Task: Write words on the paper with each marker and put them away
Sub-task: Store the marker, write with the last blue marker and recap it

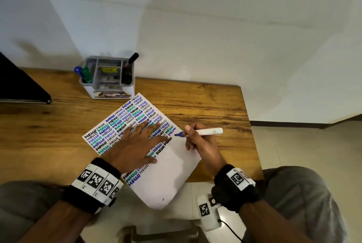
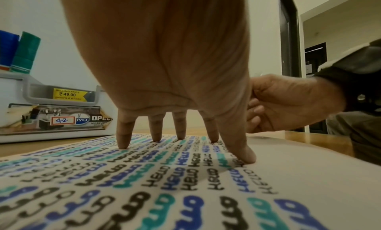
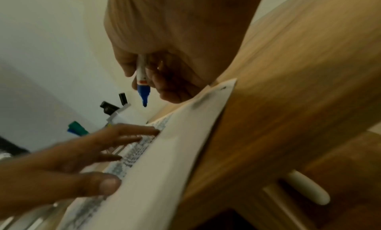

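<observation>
A white paper (image 1: 168,172) covered with rows of HELLO in black, blue and green lies at an angle on the wooden table (image 1: 58,125). My left hand (image 1: 137,142) presses it flat with spread, straight fingers (image 2: 123,135). My right hand (image 1: 197,140) grips an uncapped blue marker (image 1: 207,131) like a pen. Its blue tip (image 3: 144,96) hovers just above the paper's right edge. A grey organizer (image 1: 109,78) at the table's back holds a blue marker (image 1: 78,70), a green marker (image 1: 86,74) and a black marker (image 1: 131,60).
The organizer (image 2: 51,106) stands close behind the paper. A dark flat object (image 1: 19,86) lies at the table's far left. The table's right edge (image 1: 252,135) is just beyond my right hand. The paper's near corner overhangs the front edge above my lap.
</observation>
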A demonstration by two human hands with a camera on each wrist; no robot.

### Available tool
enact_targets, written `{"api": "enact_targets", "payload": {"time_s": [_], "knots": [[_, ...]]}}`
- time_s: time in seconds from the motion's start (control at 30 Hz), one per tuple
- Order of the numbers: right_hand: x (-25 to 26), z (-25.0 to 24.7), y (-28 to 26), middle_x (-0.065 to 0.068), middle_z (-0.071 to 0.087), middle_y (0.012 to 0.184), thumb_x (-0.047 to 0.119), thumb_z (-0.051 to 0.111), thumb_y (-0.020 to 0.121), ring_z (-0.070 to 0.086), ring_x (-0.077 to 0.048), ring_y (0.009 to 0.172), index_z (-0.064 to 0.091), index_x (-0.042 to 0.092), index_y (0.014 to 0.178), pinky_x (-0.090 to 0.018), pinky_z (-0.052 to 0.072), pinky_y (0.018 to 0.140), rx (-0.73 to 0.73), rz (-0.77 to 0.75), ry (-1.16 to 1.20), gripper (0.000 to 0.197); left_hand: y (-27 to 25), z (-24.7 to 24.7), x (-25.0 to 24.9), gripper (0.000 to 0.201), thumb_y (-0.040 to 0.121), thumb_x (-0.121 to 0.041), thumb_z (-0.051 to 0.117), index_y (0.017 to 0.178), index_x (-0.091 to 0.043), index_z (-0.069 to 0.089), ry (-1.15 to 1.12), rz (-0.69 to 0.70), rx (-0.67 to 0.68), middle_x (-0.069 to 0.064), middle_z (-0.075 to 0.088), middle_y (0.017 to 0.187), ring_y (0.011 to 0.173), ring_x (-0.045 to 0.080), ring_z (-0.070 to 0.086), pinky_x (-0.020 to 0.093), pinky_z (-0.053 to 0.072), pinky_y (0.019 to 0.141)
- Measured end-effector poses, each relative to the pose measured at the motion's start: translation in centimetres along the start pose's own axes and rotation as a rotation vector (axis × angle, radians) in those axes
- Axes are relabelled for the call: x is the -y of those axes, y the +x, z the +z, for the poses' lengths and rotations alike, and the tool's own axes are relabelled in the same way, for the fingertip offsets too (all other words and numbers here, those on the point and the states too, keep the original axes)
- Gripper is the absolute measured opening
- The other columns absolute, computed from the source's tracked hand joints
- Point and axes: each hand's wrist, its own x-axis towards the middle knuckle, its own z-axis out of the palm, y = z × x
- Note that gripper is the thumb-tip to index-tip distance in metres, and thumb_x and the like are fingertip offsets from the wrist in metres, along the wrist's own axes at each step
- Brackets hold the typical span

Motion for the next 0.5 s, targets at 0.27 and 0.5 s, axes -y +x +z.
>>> {"api": "enact_targets", "payload": {"time_s": [0.27, 0.5], "knots": [[-2.0, -0.9, 1.3, 0.007, 0.072, 0.092, -0.001, 0.067, 0.09, 0.066, -0.009, 0.08, 0.066, 0.006, 0.102, -0.023, 0.052, 0.067, 0.039, -0.105, -0.26, 0.014, 0.0, 0.0, 0.1, 0.076, 0.088, -0.05, 0.063, 0.147, -0.052, 0.016, 0.013, 0.003, 0.007, -0.007, -0.006, 0.165, 0.151, 0.025, -0.008, 0.06, 0.008, 0.118], [-3.1, -1.4, 2.8, -0.004, 0.07, 0.087, 0.003, 0.074, 0.084, 0.064, -0.013, 0.074, 0.068, 0.01, 0.085, -0.027, 0.051, 0.065, 0.044, -0.14, -0.413, 0.009, 0.0, -0.2, 0.0, 0.075, 0.087, -0.049, 0.065, 0.146, -0.05, 0.019, 0.016, 0.017, -0.007, -0.005, -0.001, 0.164, 0.151, 0.026, -0.004, 0.057, 0.01, 0.119]]}}
